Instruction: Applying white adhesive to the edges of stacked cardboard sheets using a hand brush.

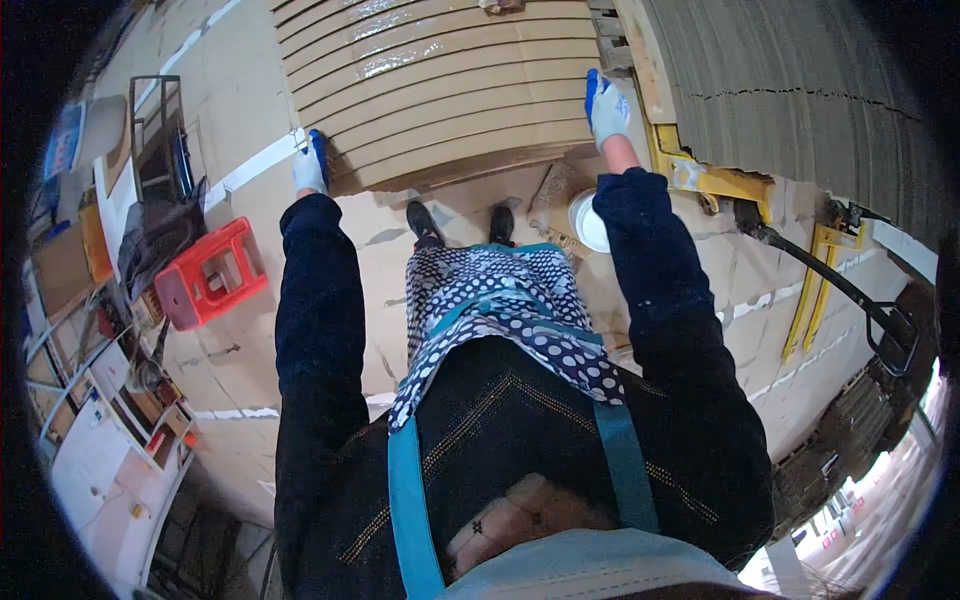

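A fanned stack of flat brown cardboard sheets (450,115) lies in front of me, each sheet's edge showing behind the one before. Both my hands wear white gloves with blue on the palm and finger side. At the stack's near left corner, my left hand (312,165) grips the side edge, its fingers partly hidden. Farther along on the opposite side, my right hand (607,110) is closed against the right edge, with a blue finger pointing away from me. Clear shiny film or tape (400,60) catches light on the farther sheets.
A red plastic stool (212,275) stands at left near a black trolley frame (160,140). At right are a tall pile of grey-brown sheets (800,90) and a yellow pallet jack (720,185) with a black handle. A white bucket (590,222) sits beside my right forearm.
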{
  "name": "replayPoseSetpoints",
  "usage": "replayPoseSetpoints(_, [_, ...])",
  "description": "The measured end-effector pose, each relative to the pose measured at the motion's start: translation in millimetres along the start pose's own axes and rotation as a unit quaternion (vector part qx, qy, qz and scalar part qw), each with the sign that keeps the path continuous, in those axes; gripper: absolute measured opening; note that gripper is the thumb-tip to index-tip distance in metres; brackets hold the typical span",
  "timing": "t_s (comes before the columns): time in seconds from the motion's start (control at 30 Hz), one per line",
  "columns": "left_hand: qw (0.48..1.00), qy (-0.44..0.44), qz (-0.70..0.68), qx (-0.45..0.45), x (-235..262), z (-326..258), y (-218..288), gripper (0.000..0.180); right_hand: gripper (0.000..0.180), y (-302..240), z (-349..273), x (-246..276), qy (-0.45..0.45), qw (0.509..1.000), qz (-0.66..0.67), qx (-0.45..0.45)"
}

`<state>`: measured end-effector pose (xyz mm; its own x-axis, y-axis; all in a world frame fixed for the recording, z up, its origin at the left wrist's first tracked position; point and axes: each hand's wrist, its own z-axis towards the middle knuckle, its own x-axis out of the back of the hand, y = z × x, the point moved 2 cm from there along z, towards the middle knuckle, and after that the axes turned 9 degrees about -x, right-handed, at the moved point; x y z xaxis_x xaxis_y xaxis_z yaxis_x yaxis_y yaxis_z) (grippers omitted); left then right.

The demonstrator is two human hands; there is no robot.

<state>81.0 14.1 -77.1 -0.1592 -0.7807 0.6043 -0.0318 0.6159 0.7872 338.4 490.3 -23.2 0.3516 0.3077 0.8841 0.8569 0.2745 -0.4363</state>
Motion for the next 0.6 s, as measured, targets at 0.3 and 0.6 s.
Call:
replayPoseSetpoints(0.3, [0.952, -0.186, -0.001, 0.244, 37, -67, -2, 0.059, 0.069, 39, -11, 18, -0.086, 0.973, -0.205, 0.062])
replayPoseSetpoints(0.6, [0.976, -0.175, -0.025, 0.129, 64, -60, -7, 0.058, 0.061, 12, -38, 81, -0.245, 0.967, -0.055, -0.051])
